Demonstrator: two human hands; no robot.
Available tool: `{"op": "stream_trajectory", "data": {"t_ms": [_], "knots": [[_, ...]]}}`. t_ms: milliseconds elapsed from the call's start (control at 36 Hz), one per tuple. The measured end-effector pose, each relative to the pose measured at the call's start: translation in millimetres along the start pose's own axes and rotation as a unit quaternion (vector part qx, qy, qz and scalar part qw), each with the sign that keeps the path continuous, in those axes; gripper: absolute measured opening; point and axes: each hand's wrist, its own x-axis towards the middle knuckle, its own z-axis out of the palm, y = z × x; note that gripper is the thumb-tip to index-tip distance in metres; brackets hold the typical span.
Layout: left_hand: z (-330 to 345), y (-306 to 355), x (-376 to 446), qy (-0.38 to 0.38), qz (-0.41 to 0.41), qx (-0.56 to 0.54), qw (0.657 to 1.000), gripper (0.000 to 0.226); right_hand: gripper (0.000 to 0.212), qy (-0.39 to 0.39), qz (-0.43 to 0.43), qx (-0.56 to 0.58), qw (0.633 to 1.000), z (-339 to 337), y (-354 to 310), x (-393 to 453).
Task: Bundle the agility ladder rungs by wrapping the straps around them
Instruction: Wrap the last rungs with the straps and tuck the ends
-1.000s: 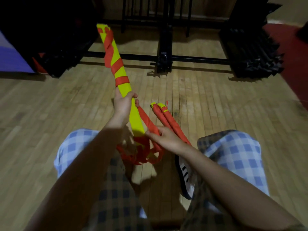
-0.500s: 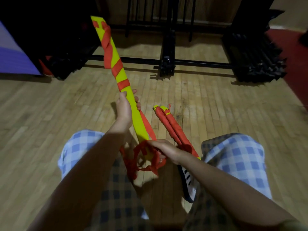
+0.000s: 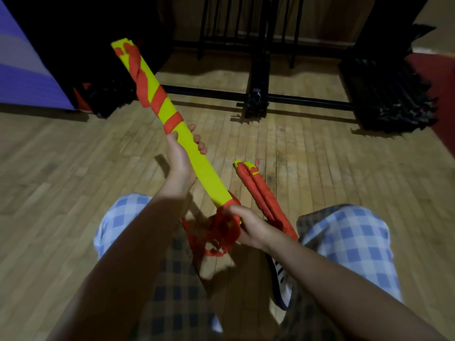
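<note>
— Yellow rungs (image 3: 197,156), stacked flat into one long bundle, are held slanting up and away over the lap, above the wooden floor (image 3: 73,173). Position and wrapping to be recorded.

— Noted. Orange straps (image 3: 157,99) are seen wound in loose spirals round the far half only; the middle stretch is bare yellow, and a slack tangle of strap (image 3: 211,237) hangs at the near end. The wrapping is judged partly done.

— The hands?

— The left hand (image 3: 181,158) is closed round the bundle at mid-length, just below the last spiral, fingers (image 3: 200,145) curled over the far edge. That grip is judged to steady the stack and keep the rungs from fanning apart. The right hand (image 3: 246,225) is closed on the gathered strap at the near end, seemingly so that tension can be drawn for another turn; whether a loop is being formed cannot be told.

— Anything alongside?

— A second bundle (image 3: 261,193), fully covered in orange, lies just right of the held one, its near end hidden behind the right hand and checked shorts (image 3: 344,242). Dark metal racking (image 3: 258,94) stands well beyond.
</note>
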Motion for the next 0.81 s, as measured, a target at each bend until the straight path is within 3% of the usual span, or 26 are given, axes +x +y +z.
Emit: {"op": "stream_trajectory", "data": {"t_ms": [111, 194, 250, 361, 583, 639, 694, 806], "knots": [[2.5, 4.4, -0.2, -0.016, -0.002, 0.025, 1.000, 0.040, 0.045, -0.002, 0.023, -0.015, 1.000, 2.4, 3.7, 0.3], [1.9, 6.6, 0.2, -0.019, -0.008, 0.027, 0.999, 0.039, 0.021, -0.009, 0.024, -0.056, 0.998, 8.6, -4.9, -0.8], [2.2, 7.9, 0.3, -0.018, -0.017, 0.034, 0.999, 0.037, 0.017, 0.005, 0.014, -0.125, 0.992, 10.1, -7.7, -1.1], [1.9, 8.9, -0.7, -0.025, -0.045, 0.078, 0.996, 0.037, 0.032, -0.034, 0.003, -0.311, 0.950, 12.4, -9.0, -4.8], [-4.6, 13.0, 2.7, -0.038, -0.068, 0.130, 0.988, 0.037, 0.052, -0.029, -0.050, -0.376, 0.925, -4.8, -12.4, -12.3], [-8.2, 17.4, 5.0, -0.048, -0.076, 0.140, 0.986, 0.038, 0.045, -0.008, -0.059, -0.389, 0.920, -15.4, -16.1, -13.8], [-12.0, 20.8, 6.7, -0.059, -0.090, 0.149, 0.983, 0.039, 0.037, 0.057, -0.080, -0.357, 0.929, -24.2, -24.0, -12.8], [-17.4, 24.0, 7.1, -0.086, -0.121, 0.160, 0.976, 0.038, 0.033, 0.106, -0.071, -0.108, 0.986, -47.8, -37.1, -10.2]]}}
